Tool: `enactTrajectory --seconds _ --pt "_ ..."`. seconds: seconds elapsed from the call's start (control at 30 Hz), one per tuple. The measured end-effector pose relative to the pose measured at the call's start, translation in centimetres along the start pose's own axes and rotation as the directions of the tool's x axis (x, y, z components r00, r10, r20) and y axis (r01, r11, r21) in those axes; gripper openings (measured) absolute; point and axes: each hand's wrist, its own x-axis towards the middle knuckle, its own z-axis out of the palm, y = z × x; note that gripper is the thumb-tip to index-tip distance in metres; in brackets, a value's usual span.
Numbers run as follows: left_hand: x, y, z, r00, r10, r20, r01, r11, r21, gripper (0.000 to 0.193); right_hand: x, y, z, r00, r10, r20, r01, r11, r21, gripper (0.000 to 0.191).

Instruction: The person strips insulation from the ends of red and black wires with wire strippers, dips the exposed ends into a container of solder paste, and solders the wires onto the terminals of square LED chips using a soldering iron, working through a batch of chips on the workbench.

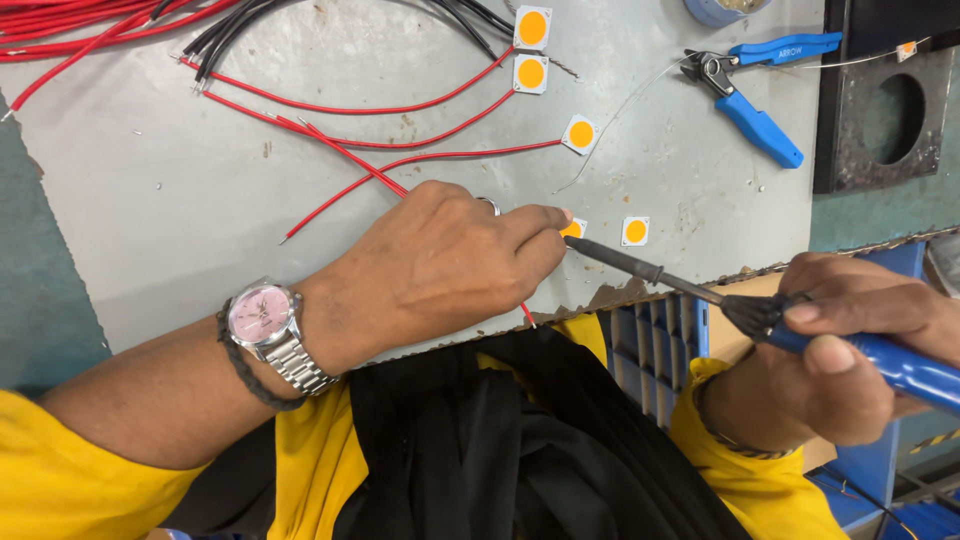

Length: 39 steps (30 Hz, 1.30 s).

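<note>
Fingertips first: left hand (pixel 440 265) curled, index and thumb pinched down at a small square LED chip (pixel 573 229) w/ orange-yellow centre, near the front edge of the grey work board (pixel 150 200). Whether they grip the chip or the wire end there, can't tell. Red wire (pixel 365 172) runs under that hand and pokes out below it. Right hand (pixel 850 345) clenched round the blue handle of a soldering iron (pixel 680 285), dark tip touching right at that same chip. Just beside it, to the right, a 2nd loose chip (pixel 635 231), no wire on it.

Further out: three more chips (pixel 580 134) up the board, each w/ a red lead, plus one at the top edge. Bundle of red and black wires (pixel 230 30) top left. Blue-handled cutters (pixel 755 95) lie top right, handles spread. Dark plate w/ a round hole (pixel 885 120) at far right.

Containers: blue round tub (pixel 722 10) at the top edge, mostly cut off, contents not readable. Blue slotted crate (pixel 655 345) below the board edge, slots look dark, contents can't tell. Pink-faced wristwatch (pixel 262 315) on the left wrist, yellow sleeves both arms.
</note>
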Motion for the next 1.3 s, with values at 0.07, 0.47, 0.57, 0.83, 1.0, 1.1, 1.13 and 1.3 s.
enactTrajectory --seconds 0.07,0.47,0.57,0.83,1.0,1.1,1.13,1.3 --pt "0.0 0.0 0.0 1.000 0.004 -0.010 -0.004 1.000 0.002 0.008 1.0 -0.8 0.7 0.997 0.022 0.074 -0.025 0.999 0.037 0.020" --pt "-0.1 0.1 0.4 0.998 0.022 -0.053 -0.023 1.000 -0.016 0.008 6.6 -3.8 2.3 0.882 0.056 0.467 -0.057 0.998 -0.012 0.011" --pt "-0.1 0.1 0.3 0.998 0.017 -0.053 -0.018 1.000 -0.024 0.008 7.3 -4.6 3.1 0.857 0.017 0.516 -0.012 1.000 -0.013 0.012" --pt "-0.1 0.1 0.2 0.999 0.016 -0.043 -0.017 0.999 -0.030 0.007 4.3 -3.5 3.0 0.984 0.070 0.165 -0.075 0.997 0.022 0.014" --pt "0.0 0.2 0.3 0.999 0.013 -0.032 -0.014 1.000 -0.026 0.008 2.8 -2.5 0.5 0.984 0.092 0.154 -0.092 0.996 -0.010 0.019" --pt "0.0 0.2 0.3 1.000 0.013 -0.028 -0.014 1.000 -0.022 0.008 3.5 -2.5 0.0 0.966 0.099 0.241 -0.090 0.995 -0.045 0.018" --pt "0.0 0.2 0.3 0.999 0.013 -0.030 -0.014 1.000 -0.022 0.008 3.8 -2.6 0.0 0.957 0.101 0.272 -0.091 0.995 -0.051 0.018" --pt "0.0 0.2 0.3 0.999 0.012 -0.040 -0.013 1.000 -0.026 0.007 4.9 -3.4 1.0 0.922 0.084 0.378 -0.077 0.996 -0.033 0.018"
